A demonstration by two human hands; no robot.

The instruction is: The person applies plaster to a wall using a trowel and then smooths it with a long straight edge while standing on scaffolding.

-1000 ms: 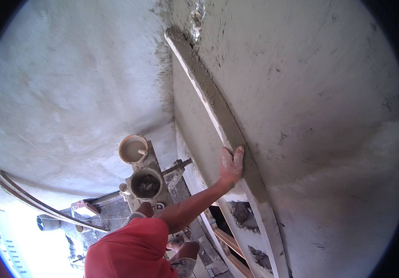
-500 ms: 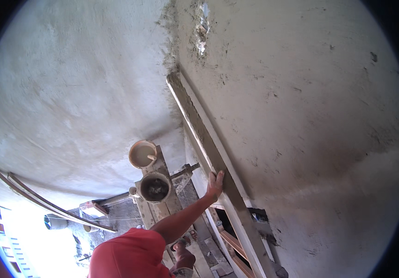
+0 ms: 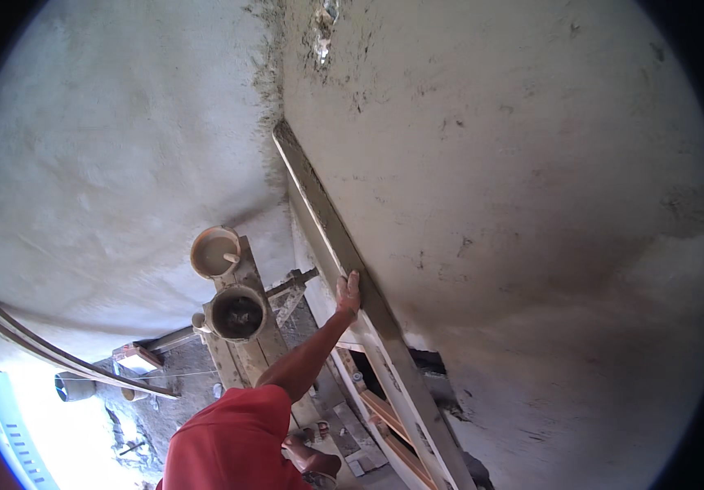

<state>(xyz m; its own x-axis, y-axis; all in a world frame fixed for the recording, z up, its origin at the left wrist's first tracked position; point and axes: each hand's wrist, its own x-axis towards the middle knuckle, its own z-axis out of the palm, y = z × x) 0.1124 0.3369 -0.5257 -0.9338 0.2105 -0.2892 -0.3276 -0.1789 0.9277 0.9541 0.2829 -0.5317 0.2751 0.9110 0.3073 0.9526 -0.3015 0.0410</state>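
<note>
My left hand (image 3: 348, 294) is closed on the edge of a long straightedge board (image 3: 380, 331), fingers over its top side. The board slants from the wall corner down to the lower right, lying along the plastered right wall (image 3: 523, 212). Wet grey mortar coats its upper part. My left arm, in a red sleeve, reaches up to it from the lower edge. My right hand is out of view. Left of the board, an orange-rimmed bucket (image 3: 196, 265) holds cloudy liquid and a short handle-like piece. Below it, another bucket (image 3: 216, 309) holds dark mortar.
Both buckets stand on scaffold planks (image 3: 247, 359), my foot (image 3: 315, 461) lower down. Two long curved-looking strips (image 3: 49, 351) lean at the left wall (image 3: 123, 171). A dark hole (image 3: 428, 362) opens in the right wall, and a wooden frame (image 3: 384, 412) lies below the board.
The gap between the straightedge board and the right wall has narrowed, the board now lying close against it. My left hand keeps its grip. The whole view has shifted, moving the scene leftward.
</note>
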